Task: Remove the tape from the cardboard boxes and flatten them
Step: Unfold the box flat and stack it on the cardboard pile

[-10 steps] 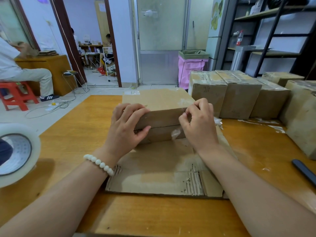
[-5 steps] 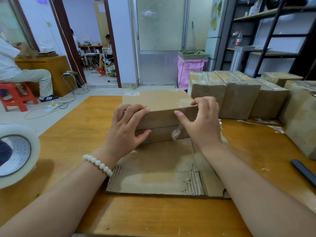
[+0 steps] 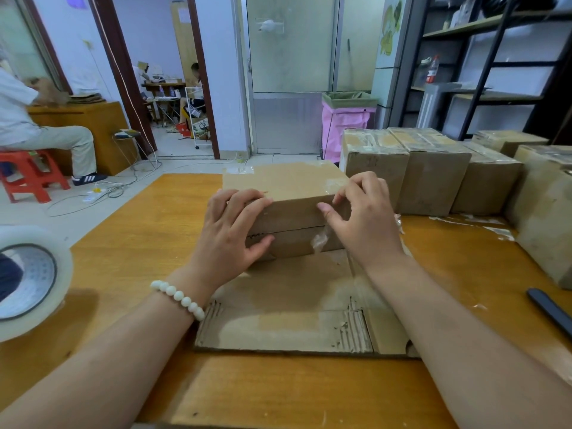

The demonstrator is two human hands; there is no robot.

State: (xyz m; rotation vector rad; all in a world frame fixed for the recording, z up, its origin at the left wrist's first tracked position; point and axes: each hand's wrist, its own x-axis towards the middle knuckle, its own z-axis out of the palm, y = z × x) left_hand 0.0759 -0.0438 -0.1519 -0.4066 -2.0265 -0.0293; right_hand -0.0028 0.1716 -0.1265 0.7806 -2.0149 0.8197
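One second made a small difference: your right hand (image 3: 362, 221) has climbed from the front seam to the box's (image 3: 288, 184) top right edge, fingers curled at the clear tape there, thumb out on the front face. Can't tell if you've actually got hold of it. A loose tape scrap (image 3: 320, 241) dangles on the front, so peeling's only partly done. Your left hand (image 3: 230, 230) is spread, pressing the left corner. The box sits on flattened cardboard (image 3: 288, 289). Four or more taped boxes (image 3: 433, 174) crowd the right, tape roll (image 3: 31, 280) left.
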